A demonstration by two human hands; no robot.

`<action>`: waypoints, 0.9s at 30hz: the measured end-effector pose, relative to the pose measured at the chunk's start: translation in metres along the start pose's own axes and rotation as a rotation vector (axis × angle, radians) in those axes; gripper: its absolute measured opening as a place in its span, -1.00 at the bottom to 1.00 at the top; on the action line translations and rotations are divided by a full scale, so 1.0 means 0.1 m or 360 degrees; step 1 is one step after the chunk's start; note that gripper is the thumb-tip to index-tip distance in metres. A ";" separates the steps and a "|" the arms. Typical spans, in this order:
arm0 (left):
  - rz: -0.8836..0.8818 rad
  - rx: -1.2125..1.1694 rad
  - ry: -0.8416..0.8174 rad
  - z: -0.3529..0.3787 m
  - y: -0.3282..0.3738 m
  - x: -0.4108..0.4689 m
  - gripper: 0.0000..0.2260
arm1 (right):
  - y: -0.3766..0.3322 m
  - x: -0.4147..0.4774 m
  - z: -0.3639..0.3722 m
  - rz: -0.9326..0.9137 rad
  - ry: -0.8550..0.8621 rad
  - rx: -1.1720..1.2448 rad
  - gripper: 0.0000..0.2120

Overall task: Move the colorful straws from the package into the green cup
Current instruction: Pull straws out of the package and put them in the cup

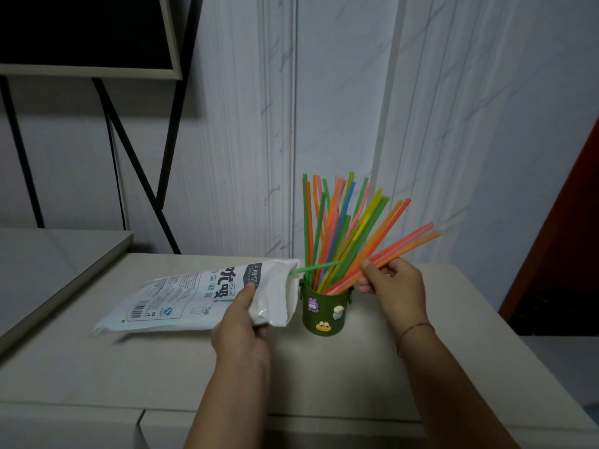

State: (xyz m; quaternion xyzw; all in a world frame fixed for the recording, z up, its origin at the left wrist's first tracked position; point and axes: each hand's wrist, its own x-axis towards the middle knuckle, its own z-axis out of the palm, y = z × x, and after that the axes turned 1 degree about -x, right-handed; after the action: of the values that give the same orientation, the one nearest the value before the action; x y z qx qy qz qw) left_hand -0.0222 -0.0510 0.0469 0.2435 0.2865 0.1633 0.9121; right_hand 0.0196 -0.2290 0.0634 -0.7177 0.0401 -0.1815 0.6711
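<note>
Fingers point(369, 265) of the right hand point(393, 286): pinched narrow on a thin bunch point(405, 246) of pink and orange straws. The bunch slants out to 2 o'clock, lower ends down at the mouth of the green cup point(325, 314). Fingers point(243, 298) of the left hand point(241, 325): thumb on top, rest curled under, gripping the package point(181, 296) near its open end.

Big to small:
- Wall point(356, 108): pale, marbled, vertical mouldings, fills 12 o'clock.
- Desk point(129, 377): beige, carries package and cup. Greyer surface point(48, 254) butts in at 9 o'clock.
- Dark screen point(81, 30), pale frame, on black stand legs point(136, 163), 10–11 o'clock of view.
- Red-brown panel point(570, 238) at the 3 o'clock edge.
- Package: white plastic bag, printed text and barcode, at 9 o'clock of the cup. Far end down at the desk, mouth lifted, just beside the cup rim.
- Standing straws point(327, 228): many, in green, orange, pink, blue and yellow, in the cup, fanned 12 to 1 o'clock.
- Cup: dark green, upright on the desk, between the two hands.
- One green straw point(312, 268) pokes from the package mouth toward 3 o'clock, tip among the standing straws.
- Charms on the cup front: purple one point(313, 304) at 10 o'clock, pale one point(338, 312) at 2, yellow frog point(323, 326) at 6.
- Thin dark-red thread point(416, 328) round the right wrist.
</note>
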 end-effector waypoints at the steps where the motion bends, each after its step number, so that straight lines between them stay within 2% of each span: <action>1: 0.0005 0.0000 -0.0005 0.00 0.00 -0.01 -0.57 | 0.01 0.00 0.01 0.0010 -0.0012 -0.0001 -0.93; 6: 0.0076 0.0025 -0.0037 0.00 -0.01 -0.01 -0.59 | 0.04 -0.03 0.04 0.0097 -0.0102 0.0042 -0.89; 8: 0.0107 0.0052 -0.0046 -0.01 -0.02 -0.01 -0.62 | 0.03 -0.05 0.04 0.0203 -0.0166 0.0014 -0.92; 10: 0.0144 0.0074 -0.0045 -0.01 -0.01 0.00 -0.67 | 0.01 -0.09 0.02 0.0372 -0.0261 -0.0013 -0.84; 13: 0.0208 0.0081 -0.0054 -0.02 0.01 0.00 -0.76 | -0.05 -0.18 0.00 0.0656 -0.0566 -0.0128 -0.71; 15: 0.0254 0.0079 -0.0072 -0.02 0.01 0.00 -0.77 | -0.10 -0.25 0.03 0.0812 -0.0791 -0.0140 -0.74; 19: 0.0402 0.0125 -0.0109 -0.01 0.01 0.00 -0.77 | -0.22 -0.32 0.15 0.0961 -0.0916 0.0218 -0.86; 24: 0.0607 0.0243 -0.0128 0.00 0.03 0.01 -0.67 | -0.23 -0.32 0.23 0.1099 -0.0738 0.0916 -0.59; 27: 0.0693 0.0308 -0.0151 -0.01 0.05 0.02 -0.67 | -0.26 -0.30 0.24 0.1042 -0.0619 0.1214 -0.58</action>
State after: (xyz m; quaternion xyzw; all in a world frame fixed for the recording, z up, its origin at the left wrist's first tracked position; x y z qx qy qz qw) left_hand -0.0220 -0.0451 0.0476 0.3932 0.1983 0.3160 0.8403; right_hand -0.0058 -0.1944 0.0817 -0.3932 0.0681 0.1717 0.9007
